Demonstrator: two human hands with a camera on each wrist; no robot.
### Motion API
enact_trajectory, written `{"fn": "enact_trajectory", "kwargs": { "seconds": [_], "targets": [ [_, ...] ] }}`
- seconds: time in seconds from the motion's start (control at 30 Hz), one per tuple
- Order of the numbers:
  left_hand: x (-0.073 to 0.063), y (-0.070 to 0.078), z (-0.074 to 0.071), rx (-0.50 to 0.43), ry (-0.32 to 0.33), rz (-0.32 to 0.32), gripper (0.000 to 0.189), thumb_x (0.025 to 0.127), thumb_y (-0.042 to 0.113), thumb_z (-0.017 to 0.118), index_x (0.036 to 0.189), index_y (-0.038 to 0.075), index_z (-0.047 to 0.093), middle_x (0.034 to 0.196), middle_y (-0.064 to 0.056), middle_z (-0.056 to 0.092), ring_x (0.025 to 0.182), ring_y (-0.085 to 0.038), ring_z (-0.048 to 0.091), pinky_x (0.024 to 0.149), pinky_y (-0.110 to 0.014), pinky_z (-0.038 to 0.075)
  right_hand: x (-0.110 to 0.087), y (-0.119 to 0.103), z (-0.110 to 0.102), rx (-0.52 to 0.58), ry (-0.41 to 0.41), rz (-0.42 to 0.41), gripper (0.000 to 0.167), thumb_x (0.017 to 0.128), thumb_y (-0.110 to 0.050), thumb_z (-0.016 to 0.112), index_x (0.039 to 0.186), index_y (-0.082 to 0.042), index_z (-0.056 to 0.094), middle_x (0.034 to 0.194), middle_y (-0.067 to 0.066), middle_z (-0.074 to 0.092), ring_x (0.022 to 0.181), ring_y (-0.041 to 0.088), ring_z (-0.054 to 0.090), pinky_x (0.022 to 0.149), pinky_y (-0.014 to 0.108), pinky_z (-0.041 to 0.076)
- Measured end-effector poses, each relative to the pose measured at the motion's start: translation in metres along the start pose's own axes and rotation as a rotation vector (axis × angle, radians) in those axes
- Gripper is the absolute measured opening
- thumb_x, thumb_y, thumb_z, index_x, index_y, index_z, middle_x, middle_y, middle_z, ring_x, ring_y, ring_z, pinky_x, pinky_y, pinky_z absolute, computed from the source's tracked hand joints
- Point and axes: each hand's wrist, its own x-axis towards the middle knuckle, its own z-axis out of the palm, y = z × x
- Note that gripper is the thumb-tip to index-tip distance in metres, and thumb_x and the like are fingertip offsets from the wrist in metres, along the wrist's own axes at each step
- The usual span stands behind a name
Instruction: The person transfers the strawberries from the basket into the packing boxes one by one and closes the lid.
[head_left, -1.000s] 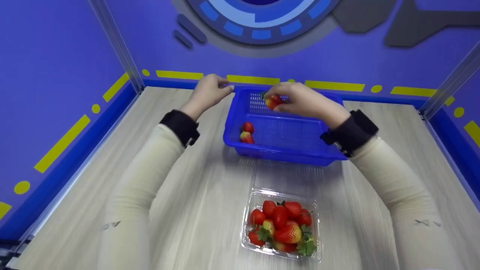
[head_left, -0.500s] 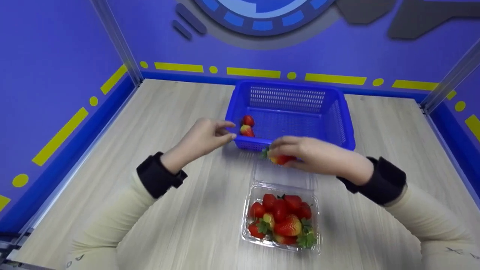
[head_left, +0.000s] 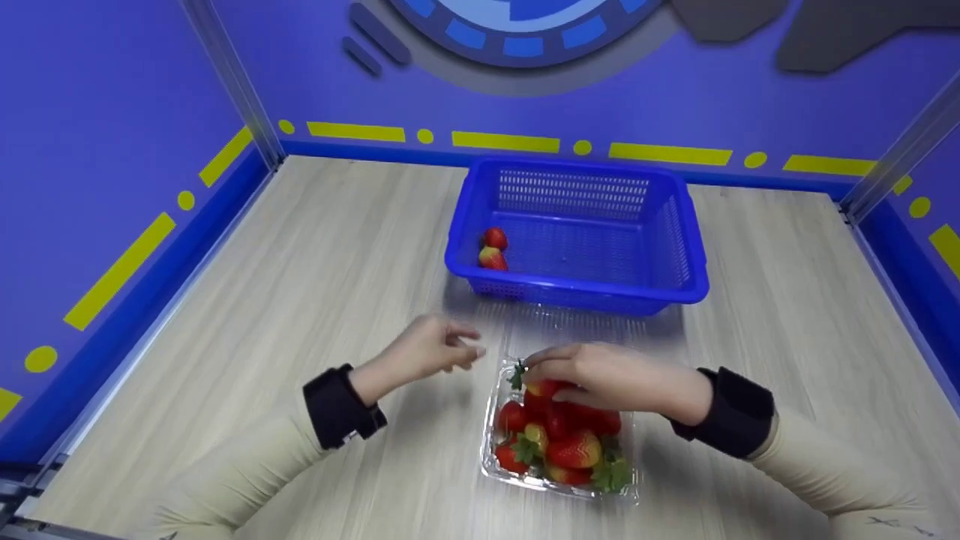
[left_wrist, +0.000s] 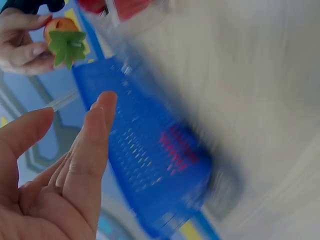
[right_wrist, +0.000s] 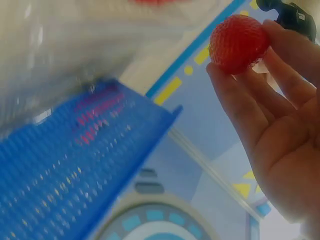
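My right hand [head_left: 600, 381] pinches a strawberry [right_wrist: 239, 44] between thumb and fingers, over the far part of a clear plastic clamshell box [head_left: 491, 469]. Its green leaves point left in the head view. Below it, several strawberries [head_left: 574, 450] fill the box. My left hand [head_left: 427, 351] hovers just left of the box, holding nothing, its thumb and fingers apart in the left wrist view. Farther back stands a blue plastic basket [head_left: 577, 283] with two strawberries [head_left: 493, 259] in its left end. The right hand hides part of the box's far side.
The box's clear lid [head_left: 559, 319] lies folded back on the wooden table [head_left: 360, 247], partly beneath the basket's front. Blue panels [head_left: 97, 97] with yellow marks enclose the table at the back and both sides.
My right hand has carried the strawberry from above the basket back toward me to the clamshell box. The left hand has also come nearer, from beside the basket to beside the box.
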Motion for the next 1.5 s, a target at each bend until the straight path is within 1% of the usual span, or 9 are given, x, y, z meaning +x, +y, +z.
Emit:
{"fn": "enact_trajectory", "kwargs": {
  "seconds": [0.1, 0.2, 0.4, 0.5, 0.6, 0.9, 1.17, 1.37, 1.5],
  "targets": [
    [0.002, -0.01, 0.015, -0.037, -0.052, -0.031, 0.04, 0.095, 0.014, 0.07, 0.126, -0.01, 0.065, 0.102, -0.023, 0.078, 0.087, -0.03, 0.078, 0.074, -0.033, 0.065, 0.003, -0.001, 0.008, 0.018, -0.028, 0.001, 0.032, 0.091, -0.004, 0.074, 0.122, -0.005, 0.069, 0.124, 0.011, 0.074, 0.118, 0.026, 0.071, 0.101, 0.04, 0.059],
    [0.005, -0.015, 0.025, -0.054, -0.084, -0.06, 0.035, 0.094, 0.011, 0.071, 0.121, -0.011, 0.068, 0.1, -0.024, 0.078, 0.086, -0.032, 0.079, 0.072, -0.034, 0.065, 0.005, -0.002, 0.012, 0.019, -0.042, 0.019, 0.031, 0.091, -0.004, 0.074, 0.122, -0.005, 0.069, 0.122, 0.01, 0.075, 0.116, 0.025, 0.071, 0.102, 0.04, 0.059],
    [0.011, -0.016, 0.033, 0.02, -0.093, -0.066, 0.023, 0.089, 0.009, 0.074, 0.107, -0.005, 0.076, 0.087, -0.022, 0.079, 0.056, -0.01, 0.065, 0.055, -0.017, 0.053, 0.011, -0.002, 0.016, -0.019, -0.042, 0.018, 0.03, 0.092, -0.005, 0.073, 0.121, -0.004, 0.069, 0.124, 0.012, 0.073, 0.119, 0.027, 0.069, 0.104, 0.041, 0.057],
    [0.012, -0.016, 0.035, -0.004, -0.108, -0.082, 0.019, 0.088, 0.009, 0.076, 0.101, -0.005, 0.077, 0.084, -0.021, 0.078, 0.052, -0.003, 0.058, 0.053, -0.015, 0.05, 0.012, -0.002, 0.017, -0.065, -0.033, 0.002, 0.028, 0.092, -0.004, 0.072, 0.12, -0.004, 0.071, 0.122, 0.013, 0.073, 0.116, 0.027, 0.07, 0.102, 0.039, 0.059],
    [0.012, -0.017, 0.037, -0.073, -0.132, -0.105, 0.015, 0.089, 0.006, 0.075, 0.099, -0.006, 0.076, 0.086, -0.023, 0.078, 0.052, -0.003, 0.062, 0.055, -0.019, 0.057, 0.013, -0.004, 0.018, -0.105, -0.033, -0.012, 0.027, 0.092, -0.005, 0.073, 0.118, -0.005, 0.072, 0.119, 0.013, 0.073, 0.112, 0.026, 0.071, 0.099, 0.037, 0.06],
    [0.01, -0.017, 0.039, -0.149, -0.145, -0.118, 0.016, 0.09, 0.004, 0.072, 0.1, -0.008, 0.075, 0.087, -0.026, 0.077, 0.052, -0.005, 0.065, 0.056, -0.023, 0.06, 0.014, -0.007, 0.023, -0.177, -0.013, -0.036, 0.023, 0.089, -0.008, 0.076, 0.112, -0.008, 0.075, 0.112, 0.01, 0.073, 0.105, 0.021, 0.071, 0.094, 0.031, 0.061],
    [0.01, -0.016, 0.039, -0.144, -0.147, -0.146, 0.019, 0.089, 0.004, 0.072, 0.105, -0.007, 0.075, 0.087, -0.025, 0.077, 0.054, -0.006, 0.065, 0.057, -0.023, 0.06, 0.019, -0.01, 0.028, -0.259, -0.056, -0.043, 0.022, 0.09, -0.014, 0.075, 0.112, -0.014, 0.077, 0.118, 0.004, 0.075, 0.11, 0.019, 0.07, 0.095, 0.027, 0.06],
    [0.01, -0.014, 0.038, -0.109, -0.127, -0.129, 0.03, 0.089, 0.005, 0.07, 0.116, -0.008, 0.072, 0.091, -0.025, 0.078, 0.056, -0.006, 0.066, 0.056, -0.02, 0.059, 0.019, -0.012, 0.025, -0.267, -0.071, -0.026, 0.028, 0.09, -0.018, 0.077, 0.118, -0.013, 0.075, 0.12, 0.005, 0.073, 0.112, 0.019, 0.069, 0.095, 0.029, 0.06],
    [0.009, -0.015, 0.037, -0.081, -0.124, -0.11, 0.033, 0.092, 0.006, 0.067, 0.121, -0.008, 0.07, 0.096, -0.025, 0.078, 0.066, -0.02, 0.075, 0.062, -0.024, 0.061, 0.018, -0.012, 0.025, -0.263, -0.07, -0.033, 0.027, 0.091, -0.018, 0.077, 0.117, -0.013, 0.074, 0.119, 0.005, 0.073, 0.114, 0.02, 0.069, 0.098, 0.03, 0.06]
  ]
}}
